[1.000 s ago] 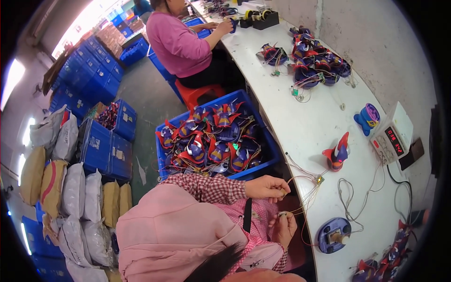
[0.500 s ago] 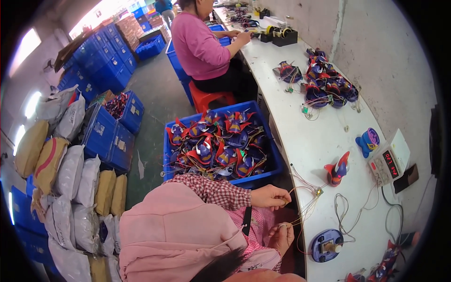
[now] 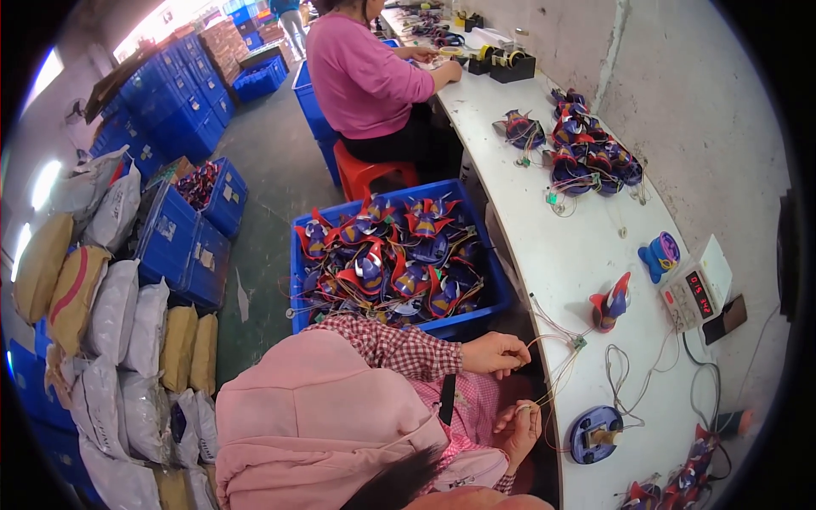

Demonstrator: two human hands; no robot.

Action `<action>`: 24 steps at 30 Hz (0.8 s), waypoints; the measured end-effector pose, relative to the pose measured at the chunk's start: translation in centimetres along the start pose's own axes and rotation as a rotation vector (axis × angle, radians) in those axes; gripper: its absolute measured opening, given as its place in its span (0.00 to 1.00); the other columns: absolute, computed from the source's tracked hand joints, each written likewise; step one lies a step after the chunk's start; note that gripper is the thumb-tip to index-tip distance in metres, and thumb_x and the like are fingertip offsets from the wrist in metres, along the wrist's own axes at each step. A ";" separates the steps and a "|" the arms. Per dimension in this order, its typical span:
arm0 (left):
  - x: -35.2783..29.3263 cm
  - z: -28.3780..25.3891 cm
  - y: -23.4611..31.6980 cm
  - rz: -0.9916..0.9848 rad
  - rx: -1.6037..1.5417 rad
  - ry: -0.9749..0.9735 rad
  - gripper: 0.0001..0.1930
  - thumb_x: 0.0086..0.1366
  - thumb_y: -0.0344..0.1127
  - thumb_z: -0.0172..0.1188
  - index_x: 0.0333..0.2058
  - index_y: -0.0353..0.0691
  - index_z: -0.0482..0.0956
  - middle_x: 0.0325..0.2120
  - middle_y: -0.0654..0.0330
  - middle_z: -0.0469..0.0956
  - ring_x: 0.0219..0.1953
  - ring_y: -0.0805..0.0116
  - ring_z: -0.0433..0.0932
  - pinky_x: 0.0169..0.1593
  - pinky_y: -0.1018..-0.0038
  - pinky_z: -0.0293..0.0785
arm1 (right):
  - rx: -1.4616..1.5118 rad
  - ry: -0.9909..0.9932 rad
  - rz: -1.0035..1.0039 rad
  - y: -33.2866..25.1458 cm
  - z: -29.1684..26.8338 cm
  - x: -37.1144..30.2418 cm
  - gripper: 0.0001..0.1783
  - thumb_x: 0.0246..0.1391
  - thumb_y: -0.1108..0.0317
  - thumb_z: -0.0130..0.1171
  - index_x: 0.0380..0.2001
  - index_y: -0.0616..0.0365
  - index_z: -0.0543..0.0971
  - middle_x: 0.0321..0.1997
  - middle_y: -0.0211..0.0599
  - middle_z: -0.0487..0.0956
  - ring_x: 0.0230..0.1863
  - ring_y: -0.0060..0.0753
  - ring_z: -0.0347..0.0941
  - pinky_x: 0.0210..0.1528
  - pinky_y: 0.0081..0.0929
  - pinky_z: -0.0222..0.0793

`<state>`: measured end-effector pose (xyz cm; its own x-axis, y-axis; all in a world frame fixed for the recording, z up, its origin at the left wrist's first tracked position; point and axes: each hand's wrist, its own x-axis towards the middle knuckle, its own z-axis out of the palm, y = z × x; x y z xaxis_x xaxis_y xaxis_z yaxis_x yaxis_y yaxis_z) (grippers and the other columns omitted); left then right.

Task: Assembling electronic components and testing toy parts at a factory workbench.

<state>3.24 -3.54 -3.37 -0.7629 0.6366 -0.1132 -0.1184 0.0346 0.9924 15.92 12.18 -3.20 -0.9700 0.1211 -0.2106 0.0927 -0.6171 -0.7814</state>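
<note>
My left hand (image 3: 495, 353), in a checked sleeve at the table's near edge, is closed in a pinch on the end of thin wires (image 3: 557, 338). Below it, the fingertips of my right hand (image 3: 520, 429) are closed on other wire ends, with a small pale piece between them. These wires run to a small green circuit board (image 3: 580, 342) on the white table. Right of my hands stands a red and purple winged toy figure (image 3: 610, 303). Nearer lies a round purple base (image 3: 595, 435) with a tan part in its middle and a wire attached.
A blue crate (image 3: 484, 316) full of similar toys stands left of the table. A meter with a red display (image 3: 687, 299), a purple-blue toy part (image 3: 660, 257) and heaped toys (image 3: 595, 153) occupy the table (image 3: 557, 246). A co-worker in pink (image 3: 365, 76) sits farther along.
My right hand has turned and shifted slightly right, its fingers lifted more upright. My left hand has moved a little right. The view has shifted slightly, and the meter's display differs.
</note>
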 end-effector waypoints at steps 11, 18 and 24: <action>0.1 0.4 -0.3 -0.030 -0.019 0.005 0.11 0.62 0.32 0.52 0.42 0.35 0.73 0.29 0.61 0.75 0.25 0.77 0.76 0.30 0.80 0.74 | 0.048 -0.041 -0.023 0.0 -0.2 0.1 0.08 0.60 0.66 0.48 0.32 0.60 0.69 0.21 0.37 0.69 0.16 0.25 0.62 0.17 0.20 0.60; 0.1 0.7 -0.3 -0.040 -0.040 0.000 0.10 0.62 0.31 0.52 0.40 0.35 0.73 0.27 0.61 0.75 0.24 0.77 0.75 0.29 0.80 0.74 | 0.026 0.020 0.012 0.2 -0.1 0.3 0.07 0.60 0.67 0.47 0.31 0.60 0.69 0.21 0.35 0.69 0.17 0.23 0.61 0.18 0.19 0.58; 0.1 0.9 -0.2 -0.018 -0.022 0.014 0.10 0.62 0.31 0.52 0.40 0.34 0.73 0.27 0.62 0.74 0.24 0.77 0.76 0.29 0.80 0.74 | 0.072 0.000 0.015 0.0 -0.2 0.4 0.06 0.59 0.69 0.48 0.32 0.61 0.69 0.21 0.34 0.69 0.17 0.23 0.62 0.18 0.18 0.59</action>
<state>3.78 -2.79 -3.52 -0.7695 0.6250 -0.1315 -0.1460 0.0283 0.9889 15.54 12.40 -3.40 -0.9686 0.1111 -0.2224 0.0913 -0.6730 -0.7339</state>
